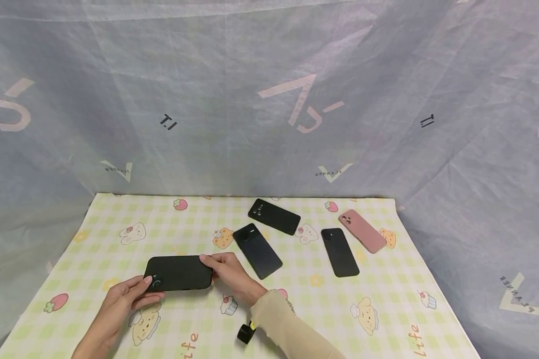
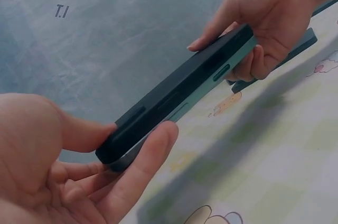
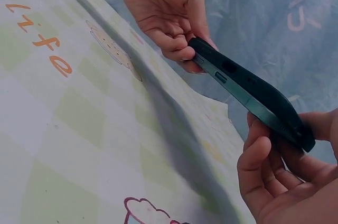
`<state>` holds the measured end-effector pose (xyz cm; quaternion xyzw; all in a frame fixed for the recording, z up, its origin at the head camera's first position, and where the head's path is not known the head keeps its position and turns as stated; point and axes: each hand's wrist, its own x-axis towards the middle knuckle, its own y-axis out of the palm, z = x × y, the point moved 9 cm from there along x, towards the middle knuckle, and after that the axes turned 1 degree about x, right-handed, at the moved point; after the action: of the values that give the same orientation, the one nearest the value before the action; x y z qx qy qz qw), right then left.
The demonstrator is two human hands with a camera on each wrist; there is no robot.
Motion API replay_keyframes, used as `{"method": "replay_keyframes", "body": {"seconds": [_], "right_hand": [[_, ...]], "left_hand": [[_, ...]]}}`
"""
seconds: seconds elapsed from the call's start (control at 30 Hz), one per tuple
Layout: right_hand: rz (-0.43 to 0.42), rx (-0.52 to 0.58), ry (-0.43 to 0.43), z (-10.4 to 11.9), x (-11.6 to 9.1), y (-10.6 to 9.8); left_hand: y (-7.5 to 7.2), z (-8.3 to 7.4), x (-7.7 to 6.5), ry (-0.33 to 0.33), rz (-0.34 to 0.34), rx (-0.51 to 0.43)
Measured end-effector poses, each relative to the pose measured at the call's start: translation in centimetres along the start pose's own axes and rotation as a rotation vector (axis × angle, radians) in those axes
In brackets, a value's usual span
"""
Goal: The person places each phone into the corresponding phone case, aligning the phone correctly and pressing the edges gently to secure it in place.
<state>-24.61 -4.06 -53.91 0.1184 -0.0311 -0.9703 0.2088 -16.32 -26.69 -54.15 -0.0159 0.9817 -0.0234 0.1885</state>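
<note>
Between both hands is a phone (image 2: 198, 94) with a black phone case (image 1: 179, 274) over its back. Its long edge shows as a paler, greenish strip under the case's dark rim in both wrist views. In the right wrist view the case bows away from the phone along part of that edge. My left hand (image 1: 128, 299) pinches the left end, near the camera corner, thumb on the case and fingers beneath. At the other end, my right hand (image 1: 229, 271) grips with its thumb on top and its fingers underneath. Both are held above the tablecloth, over their shadow.
Right of the hands lie a dark blue-black phone (image 1: 257, 251), a black phone-shaped piece (image 1: 274, 216) behind it, another black one (image 1: 340, 253), and a pink one (image 1: 364, 231). A grey printed curtain (image 1: 233, 99) hangs behind the checked tablecloth (image 1: 323, 314).
</note>
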Motion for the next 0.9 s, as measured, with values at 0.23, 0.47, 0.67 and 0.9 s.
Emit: {"method": "replay_keyframes", "body": {"seconds": [0.23,0.47,0.67,0.9], "right_hand": [[0.046,0.046,0.015,-0.3,-0.2,0.4],[0.168,0.104,0.030,-0.8,-0.8,0.9],[0.281,0.157,0.017,-0.8,-1.3,1.4],[0.250,0.176,0.008,-1.0,-1.2,1.2]], "left_hand": [[-0.2,-0.2,0.0,0.017,-0.030,0.012],[-0.6,-0.1,-0.1,0.003,-0.044,0.027],[-0.7,-0.4,0.0,0.028,-0.057,0.028],[-0.6,0.0,0.4,-0.021,-0.034,0.020]]}}
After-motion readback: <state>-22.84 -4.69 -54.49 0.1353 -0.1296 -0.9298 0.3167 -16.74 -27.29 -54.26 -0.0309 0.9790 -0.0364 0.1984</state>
